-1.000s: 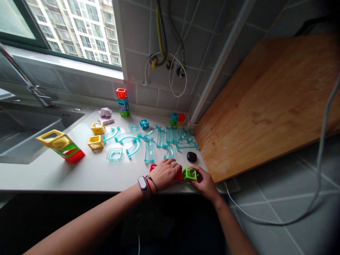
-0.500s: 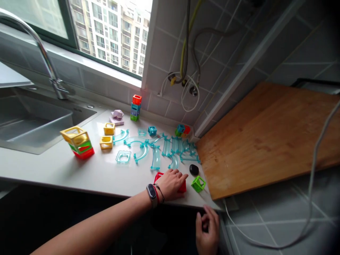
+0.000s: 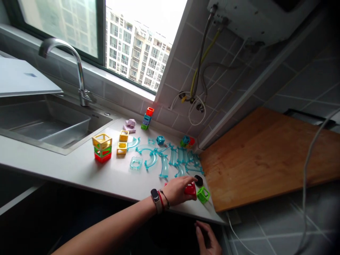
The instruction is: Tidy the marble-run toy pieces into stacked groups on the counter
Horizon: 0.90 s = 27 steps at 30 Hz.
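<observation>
My left hand [image 3: 178, 189] rests on the white counter [image 3: 79, 170] near its front edge, fingers curled over a red block [image 3: 190, 189]. A green hollow cube [image 3: 203, 194] lies just right of it, and a black oval pebble [image 3: 198, 180] sits behind. My right hand [image 3: 208, 239] hangs below the counter edge with fingers loosely bent and nothing in it. Several clear blue track pieces [image 3: 164, 159] are spread on the counter behind my left hand.
A stack of yellow, green and red cubes [image 3: 102, 147] stands left, with two yellow cubes [image 3: 122, 142] beside it. A small coloured tower [image 3: 147, 118] is by the wall. Sink [image 3: 39, 124] and tap [image 3: 77, 71] lie left; a wooden board [image 3: 265, 156] and a cable [image 3: 305, 184] lie right.
My right hand let go of the green cube and dropped below the counter edge. My left hand stayed on the red block. The view tilted up and swung left.
</observation>
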{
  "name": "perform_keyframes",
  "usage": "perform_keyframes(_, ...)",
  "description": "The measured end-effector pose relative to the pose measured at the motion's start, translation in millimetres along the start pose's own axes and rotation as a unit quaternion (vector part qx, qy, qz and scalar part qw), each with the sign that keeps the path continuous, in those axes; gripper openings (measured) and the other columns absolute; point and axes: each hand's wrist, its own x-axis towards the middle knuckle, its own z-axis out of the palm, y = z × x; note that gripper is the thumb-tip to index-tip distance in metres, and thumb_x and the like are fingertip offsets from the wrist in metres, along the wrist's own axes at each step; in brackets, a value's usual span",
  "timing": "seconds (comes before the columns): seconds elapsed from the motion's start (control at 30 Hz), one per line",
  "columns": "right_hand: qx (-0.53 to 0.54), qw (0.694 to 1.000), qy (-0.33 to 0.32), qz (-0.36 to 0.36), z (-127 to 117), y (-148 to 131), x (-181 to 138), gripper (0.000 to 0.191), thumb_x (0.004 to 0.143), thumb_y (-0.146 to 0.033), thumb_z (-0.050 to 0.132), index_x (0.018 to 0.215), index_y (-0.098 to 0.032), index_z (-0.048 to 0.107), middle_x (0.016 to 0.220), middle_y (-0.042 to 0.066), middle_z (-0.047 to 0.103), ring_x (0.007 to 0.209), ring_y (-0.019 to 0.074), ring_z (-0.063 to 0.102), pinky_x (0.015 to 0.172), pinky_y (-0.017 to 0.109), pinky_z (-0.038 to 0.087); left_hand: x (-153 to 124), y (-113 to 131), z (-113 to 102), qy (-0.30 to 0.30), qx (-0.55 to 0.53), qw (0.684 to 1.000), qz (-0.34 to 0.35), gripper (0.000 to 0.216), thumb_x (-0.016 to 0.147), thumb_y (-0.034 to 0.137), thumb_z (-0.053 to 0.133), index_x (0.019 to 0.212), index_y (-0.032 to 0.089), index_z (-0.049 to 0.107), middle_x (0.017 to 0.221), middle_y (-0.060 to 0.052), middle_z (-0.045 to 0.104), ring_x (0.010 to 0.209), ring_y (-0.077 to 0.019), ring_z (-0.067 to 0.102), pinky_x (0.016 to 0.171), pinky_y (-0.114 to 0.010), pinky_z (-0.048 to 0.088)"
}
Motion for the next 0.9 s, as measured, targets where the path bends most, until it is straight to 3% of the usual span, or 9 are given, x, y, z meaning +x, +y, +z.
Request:
perform_keyframes(0.13,0.044,0.992,-0.113,0.017,19.3,-19.4,19.3,0.051,0.082,-0.052,0.075,0.123,-0.023,0.067,0.125,0.014,0.071,0.105,0.034,0.071,0.083,0.042,0.062,-8.0,14.1,-23.5,0.068,-0.181,0.981,-0.029,0.064,0.076,0.043,0.084,0.132,0.024,0.059,0.119,-0.007,0.072,0.104,-0.0229,0.069,0.089,-0.033,0.055)
perform_keyframes(0.23,0.094,0.985,-0.146,0.024,38.4,-42.7,31.5,0.066,0.082,-0.054,0.075,0.139,-0.027,0.055,0.138,0.014,0.064,0.115,0.0362,0.068,0.091,0.047,0.06,-10.9,22.3,-35.4,0.092,-0.359,0.927,-0.063,0.065,0.071,0.042,0.088,0.128,0.022,0.061,0.117,-0.009,0.071,0.101,-0.0246,0.07,0.086,-0.036,0.057)
perform_keyframes(0.37,0.192,0.961,-0.193,0.042,62.4,-86.7,38.5,0.061,0.086,-0.049,0.074,0.139,-0.027,0.054,0.133,0.013,0.068,0.112,0.0351,0.07,0.092,0.048,0.058,-13.1,22.7,-50.2,0.126,-0.498,0.854,-0.085,0.064,0.07,0.036,0.09,0.124,0.019,0.059,0.117,-0.012,0.068,0.098,-0.0247,0.072,0.082,-0.037,0.059)
perform_keyframes(0.47,0.23,0.952,-0.19,0.058,75.5,-115.0,42.5,0.048,0.087,-0.043,0.074,0.13,-0.024,0.062,0.126,0.012,0.072,0.112,0.0337,0.069,0.092,0.046,0.059,-20.0,10.4,-65.8,0.129,-0.542,0.825,-0.098,0.065,0.073,0.03,0.088,0.128,0.019,0.054,0.118,-0.013,0.068,0.101,-0.025,0.072,0.086,-0.04,0.058)
perform_keyframes(0.57,0.23,0.949,-0.201,0.076,85.6,-129.0,48.2,0.047,0.086,-0.044,0.075,0.125,-0.021,0.065,0.124,0.013,0.073,0.112,0.0341,0.069,0.091,0.046,0.059,-31.0,-11.9,-81.8,0.088,-0.569,0.81,-0.11,0.075,0.074,0.025,0.087,0.137,0.021,0.048,0.122,-0.014,0.069,0.107,-0.026,0.07,0.092,-0.042,0.057)
perform_keyframes(0.73,0.218,0.948,-0.217,0.082,100.8,-128.9,51.5,0.047,0.085,-0.042,0.077,0.126,-0.023,0.065,0.124,0.012,0.073,0.113,0.0317,0.069,0.093,0.044,0.059,-46.3,-43.7,-94.1,0.039,-0.588,0.797,-0.131,0.057,0.073,0.026,0.087,0.122,0.015,0.061,0.119,-0.014,0.071,0.107,-0.0269,0.07,0.093,-0.041,0.056)
perform_keyframes(0.9,0.206,0.949,-0.22,0.089,114.8,-122.8,47.7,0.046,0.085,-0.042,0.077,0.126,-0.024,0.065,0.121,0.011,0.074,0.114,0.0314,0.069,0.095,0.044,0.058,-49.1,-54.3,-89.0,0.066,-0.591,0.787,-0.161,0.057,0.071,0.022,0.088,0.12,0.015,0.059,0.112,-0.013,0.074,0.101,-0.0249,0.072,0.089,-0.039,0.057)
